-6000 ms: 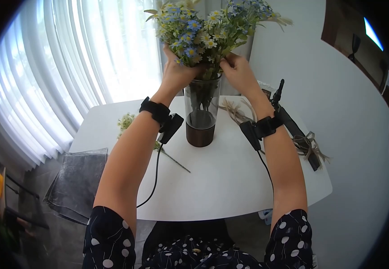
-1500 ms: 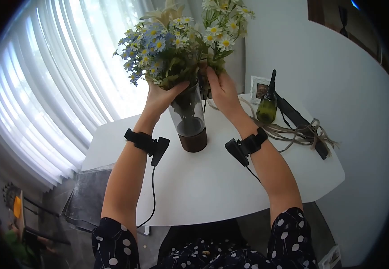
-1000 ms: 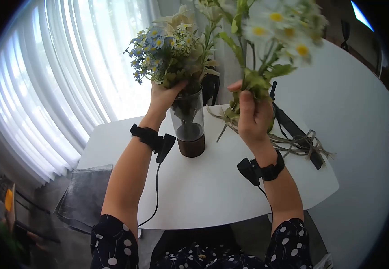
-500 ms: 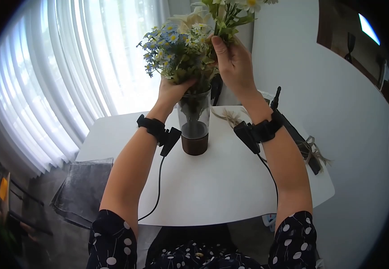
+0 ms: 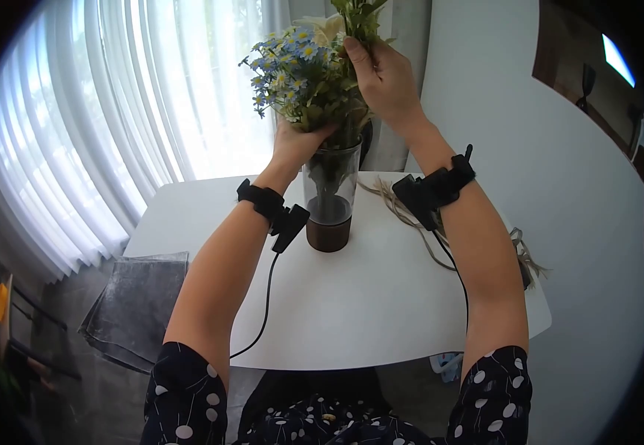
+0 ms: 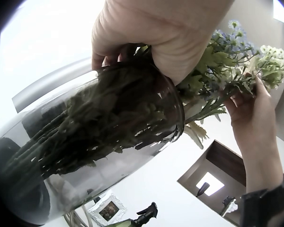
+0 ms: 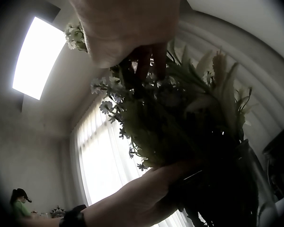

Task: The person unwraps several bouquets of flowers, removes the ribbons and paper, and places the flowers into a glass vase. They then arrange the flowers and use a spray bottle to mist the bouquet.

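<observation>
In the head view, we see the glass vase upright on the desk, closer to its far edge than its front one, with ample room before it. The left hand curls round the blue-and-white flowers just above the rim; the right hand pinches a leafy sprig beside them. We judge the step in hand to be arranging, and the next move to call for easing that sprig down the mouth without snagging its neighbours.

In the left wrist view, we find left thumb and fingers crowding the mouth, with more room towards the right hand. We cannot tell whether the sprig's end is inside.

In the right wrist view, we see bent right fingers above the blossoms; shadow hides their grip.
</observation>
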The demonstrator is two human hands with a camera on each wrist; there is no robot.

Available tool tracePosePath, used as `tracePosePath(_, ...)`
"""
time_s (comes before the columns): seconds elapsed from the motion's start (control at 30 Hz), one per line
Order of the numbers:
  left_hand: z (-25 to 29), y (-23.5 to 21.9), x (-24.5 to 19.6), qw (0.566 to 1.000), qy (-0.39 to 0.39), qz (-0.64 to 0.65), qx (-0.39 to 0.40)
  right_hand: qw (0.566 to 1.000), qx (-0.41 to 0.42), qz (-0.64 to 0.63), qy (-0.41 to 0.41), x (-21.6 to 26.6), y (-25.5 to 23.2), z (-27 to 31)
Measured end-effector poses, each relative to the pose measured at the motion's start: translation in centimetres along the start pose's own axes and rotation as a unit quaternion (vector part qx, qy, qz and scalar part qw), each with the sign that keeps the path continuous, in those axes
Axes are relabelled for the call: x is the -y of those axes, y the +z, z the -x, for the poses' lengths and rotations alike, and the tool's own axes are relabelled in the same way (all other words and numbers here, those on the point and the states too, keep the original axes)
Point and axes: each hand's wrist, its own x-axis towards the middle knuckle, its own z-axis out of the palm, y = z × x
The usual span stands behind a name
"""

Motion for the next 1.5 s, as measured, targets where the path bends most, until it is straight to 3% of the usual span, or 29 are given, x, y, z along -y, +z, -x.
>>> tracePosePath(0.2, -0.1, 0.1, 0.4, 1.0, 0.007, -0.017, -0.023, 0.996, 0.035, 0.078, 0.007, -1.3, 0.6, 0.7)
tracePosePath(0.37, -0.1, -0.1, 0.0, 1.0, 0.006, 0.008, 0.006, 0.982, 0.099, 0.142, -0.081, -2.3, -0.1, 2.5)
tracePosePath(0.57, 0.0, -0.1, -0.1, 0.999, 0.027, 0.025, 0.01, 0.955, 0.091, 0.238, -0.151, -2.2, -0.6, 4.3)
tracePosePath(0.67, -0.1, -0.1, 0.2, 1.0, 0.003, 0.011, 0.01, 0.954, 0.082, 0.238, -0.165, -2.2, -0.6, 4.6)
tracePosePath(0.8, -0.1, -0.1, 0.2, 1.0, 0.006, 0.021, 0.009, 0.964, 0.073, 0.2, -0.157, -1.3, -0.9, 4.6)
tracePosePath(1.0, -0.4, 0.0, 0.7, 0.998, 0.042, 0.043, 0.012, 0.949, 0.086, 0.28, -0.118, -0.8, -1.6, 5.5)
tracePosePath(1.07, -0.5, 0.0, 1.2, 0.999, 0.027, 0.021, 0.004, 0.907, 0.147, 0.378, -0.111, -1.2, -1.9, 6.1)
tracePosePath(1.27, -0.5, 0.6, 1.8, 0.998, 0.056, -0.014, -0.036, 0.908, 0.177, 0.37, -0.082, -0.9, -1.6, 6.2)
tracePosePath(1.37, -0.6, 0.1, 1.5, 1.0, 0.008, 0.02, -0.006, 0.917, 0.165, 0.355, -0.07, -0.9, -1.0, 6.1)
tracePosePath(1.5, -0.7, 0.2, 1.6, 0.999, 0.041, 0.023, 0.003, 0.92, 0.151, 0.356, -0.068, -0.9, -0.6, 5.9)
